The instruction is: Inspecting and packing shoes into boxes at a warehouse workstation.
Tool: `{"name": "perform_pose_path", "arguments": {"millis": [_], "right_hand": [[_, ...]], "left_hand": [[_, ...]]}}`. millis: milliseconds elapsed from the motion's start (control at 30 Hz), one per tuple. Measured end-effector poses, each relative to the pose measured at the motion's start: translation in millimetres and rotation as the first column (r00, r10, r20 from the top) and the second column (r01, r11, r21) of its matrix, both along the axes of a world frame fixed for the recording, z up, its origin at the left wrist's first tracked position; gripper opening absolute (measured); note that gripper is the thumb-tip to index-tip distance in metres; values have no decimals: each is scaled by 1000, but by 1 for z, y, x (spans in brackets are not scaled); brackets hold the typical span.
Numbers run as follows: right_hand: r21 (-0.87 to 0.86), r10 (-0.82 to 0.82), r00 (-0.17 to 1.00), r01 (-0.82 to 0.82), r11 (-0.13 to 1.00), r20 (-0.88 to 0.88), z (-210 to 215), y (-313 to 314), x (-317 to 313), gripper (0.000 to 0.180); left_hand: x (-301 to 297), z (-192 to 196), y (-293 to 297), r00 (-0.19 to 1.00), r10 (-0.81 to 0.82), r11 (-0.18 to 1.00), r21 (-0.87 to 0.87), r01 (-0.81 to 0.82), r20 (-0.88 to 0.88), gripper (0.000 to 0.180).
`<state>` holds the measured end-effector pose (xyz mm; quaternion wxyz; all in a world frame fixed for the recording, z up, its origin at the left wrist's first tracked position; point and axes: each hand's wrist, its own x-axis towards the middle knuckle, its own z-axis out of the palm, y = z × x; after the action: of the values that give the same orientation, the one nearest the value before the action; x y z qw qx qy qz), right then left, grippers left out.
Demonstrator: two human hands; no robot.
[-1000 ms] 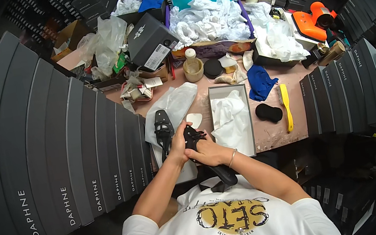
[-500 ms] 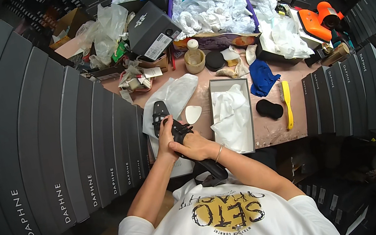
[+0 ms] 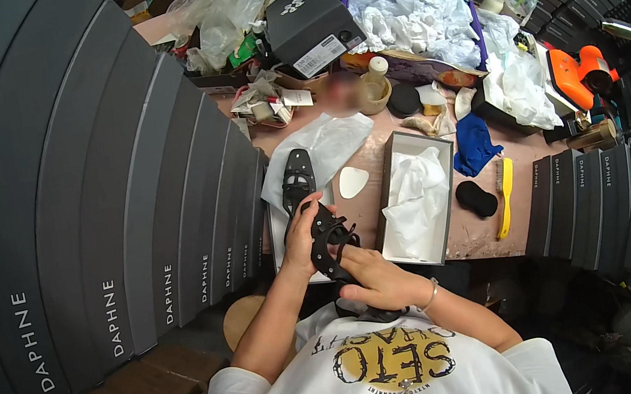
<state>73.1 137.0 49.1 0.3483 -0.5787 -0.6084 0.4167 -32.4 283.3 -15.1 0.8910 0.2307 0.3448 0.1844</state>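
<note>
A black studded shoe [image 3: 326, 239] with straps and a thin bow is tilted in front of my body, its heel end toward my shirt. My left hand [image 3: 302, 242] is closed round its side. My right hand [image 3: 379, 276] grips it nearer the heel, with fingers by the strap and bow; part of the shoe is hidden behind this hand. Just beyond my left hand, a second black strappy shoe [image 3: 296, 170] lies on white tissue paper [image 3: 338, 133]. To its right is a white rounded insert [image 3: 353, 181].
An open grey shoebox [image 3: 451, 208] with white paper stands right of my hands. Beyond it are a blue cloth [image 3: 476, 145], a black sponge [image 3: 476, 199] and a yellow brush [image 3: 506, 203]. Dark shoeboxes [image 3: 117, 205] wall the left; more boxes [image 3: 596, 200] line the right.
The view has shifted, so the table things appear further right. My right hand has slid back along the shoe toward its heel, and more of the studs and bow shows.
</note>
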Motion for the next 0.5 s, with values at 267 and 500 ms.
{"name": "perform_pose_path", "arguments": {"millis": [267,500], "right_hand": [[141,-191,956,163,977,222,28,-19,-9,42],[198,-358,810,299,934,465,-88,71,102,30]], "left_hand": [[-16,34,-76,983,171,976,-147,-160,65,41],[-37,26,-46,956,215,889,-364,-277,-201,39]]}}
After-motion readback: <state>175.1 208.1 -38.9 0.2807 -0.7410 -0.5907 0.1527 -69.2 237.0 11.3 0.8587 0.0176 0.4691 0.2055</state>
